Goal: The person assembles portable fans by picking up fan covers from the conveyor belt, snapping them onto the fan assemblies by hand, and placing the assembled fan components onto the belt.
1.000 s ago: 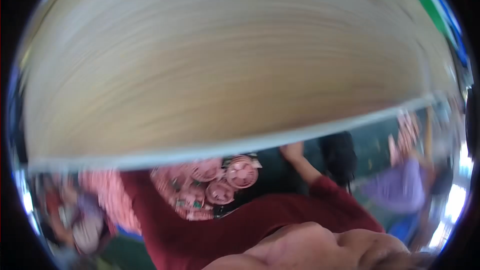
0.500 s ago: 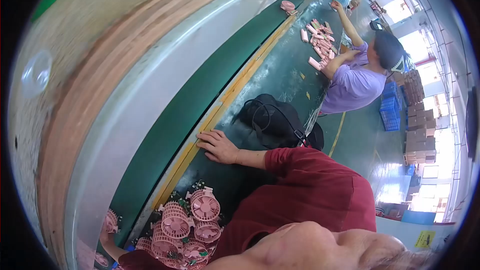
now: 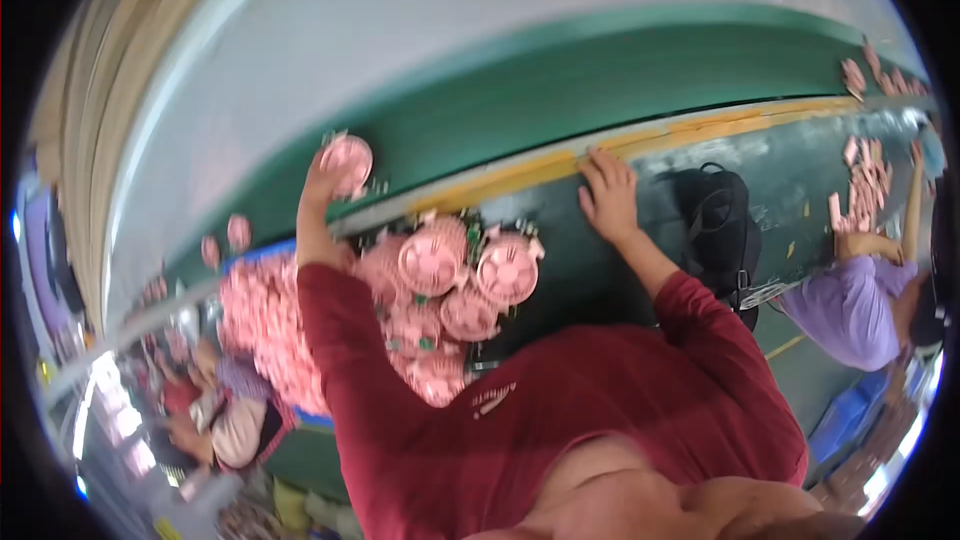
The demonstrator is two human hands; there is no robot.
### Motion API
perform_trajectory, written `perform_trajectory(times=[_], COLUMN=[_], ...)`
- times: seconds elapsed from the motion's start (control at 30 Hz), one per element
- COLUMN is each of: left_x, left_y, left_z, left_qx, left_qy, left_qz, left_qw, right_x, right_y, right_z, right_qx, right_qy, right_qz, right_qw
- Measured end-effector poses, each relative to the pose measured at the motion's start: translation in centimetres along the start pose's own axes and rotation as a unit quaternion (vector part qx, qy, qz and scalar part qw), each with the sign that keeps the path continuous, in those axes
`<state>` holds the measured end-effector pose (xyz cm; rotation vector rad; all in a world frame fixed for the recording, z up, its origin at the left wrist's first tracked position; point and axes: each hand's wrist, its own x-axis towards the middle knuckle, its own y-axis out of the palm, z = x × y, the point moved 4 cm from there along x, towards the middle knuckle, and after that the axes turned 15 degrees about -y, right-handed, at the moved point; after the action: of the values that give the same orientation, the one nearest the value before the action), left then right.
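Note:
My left hand [image 3: 318, 185] reaches over the green conveyor belt [image 3: 480, 115], its fingers closed on a pink fan head [image 3: 347, 164] with small boards or wires at its edge. My right hand [image 3: 612, 192] lies flat, fingers apart, on the yellow-taped edge [image 3: 520, 176] of the bench. Between my arms sits a pile of pink fan heads [image 3: 432, 258], stacked on the dark bench with bits of green circuit board showing.
Left of my arm stands a blue-edged bin of pink parts [image 3: 265, 310]. More pink fan heads [image 3: 239, 231] lie on the belt. A black bag [image 3: 715, 225] rests on the bench at right. A co-worker in purple [image 3: 850, 310] sits beside pink handles [image 3: 865, 185]; other people are at left.
My view has swung round to the left, bringing the parts bin and the people there into sight. My left hand still grips the fan head; my right hand stays on the bench edge.

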<state>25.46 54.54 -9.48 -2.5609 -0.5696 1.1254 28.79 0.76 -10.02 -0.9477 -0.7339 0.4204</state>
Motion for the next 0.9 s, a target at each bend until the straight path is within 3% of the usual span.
perform_trajectory(times=[0.03, 0.07, 0.1, 0.13, 0.17, 0.23, 0.33, 0.43, 0.5, 0.57, 0.6, 0.7, 0.73, 0.83, 0.87, 0.9], left_x=[1.2, -2.8, -1.2, -2.3, -4.7, -4.2, -11.5, -17.7, -23.5, -28.3, -32.1, -36.4, -39.1, -41.5, -43.2, -43.0], left_y=[-0.1, 1.8, 2.1, 3.1, 4.2, 4.8, 6.6, 7.9, 8.6, 9.9, 10.9, 14.8, 16.9, 22.6, 24.2, 26.0], left_z=[0.3, -3.2, -1.8, -1.8, -2.8, -2.8, -6.6, -6.5, -5.9, -3.2, -2.6, 6.1, 7.5, 15.3, 15.8, 18.6], left_qx=[-0.024, 0.046, 0.011, -0.028, -0.06, -0.129, -0.211, -0.268, -0.224, -0.186, -0.175, -0.204, -0.288, -0.38, -0.452, -0.476], left_qy=[0.008, -0.108, -0.094, -0.04, -0.062, -0.045, 0.016, 0.085, 0.088, 0.096, 0.052, 0.037, -0.038, -0.038, -0.118, -0.12], left_qz=[-0.012, -0.009, 0.014, -0.008, -0.066, 0.005, 0.087, 0.077, 0.037, -0.006, -0.047, -0.02, 0.008, 0.02, 0.024, 0.021], left_qw=[1.0, 0.993, 0.995, 0.999, 0.994, 0.991, 0.973, 0.957, 0.97, 0.978, 0.982, 0.978, 0.957, 0.924, 0.884, 0.871], right_x=[0.2, 0.5, 0.5, 0.0, -0.2, -0.1, -0.3, -0.6, -0.7, -0.9, -1.0, -1.4, -1.5, -1.5, -1.5, -1.6], right_y=[-0.2, -0.6, -0.4, 0.3, 0.4, 0.4, 0.4, 0.5, 0.8, 0.9, 1.1, 1.4, 1.5, 1.4, 1.4, 1.4], right_z=[0.0, 0.0, -0.4, 0.2, 0.2, 0.2, 0.5, 0.5, 0.4, 0.3, 0.3, -0.1, -0.1, 0.0, 0.0, 0.0], right_qx=[0.001, -0.006, -0.009, -0.02, -0.024, -0.023, -0.027, -0.035, -0.032, -0.039, -0.034, -0.051, -0.048, -0.058, -0.056, -0.055], right_qy=[0.001, -0.001, -0.005, -0.01, -0.012, -0.02, -0.029, -0.031, -0.042, -0.041, -0.051, -0.061, -0.07, -0.078, -0.075, -0.072], right_qz=[0.001, 0.001, 0.002, 0.006, 0.007, 0.004, -0.006, -0.017, -0.02, -0.026, -0.026, -0.039, -0.038, -0.036, -0.032, -0.027], right_qw=[1.0, 1.0, 1.0, 1.0, 1.0, 1.0, 0.999, 0.999, 0.998, 0.998, 0.998, 0.996, 0.996, 0.995, 0.995, 0.996])
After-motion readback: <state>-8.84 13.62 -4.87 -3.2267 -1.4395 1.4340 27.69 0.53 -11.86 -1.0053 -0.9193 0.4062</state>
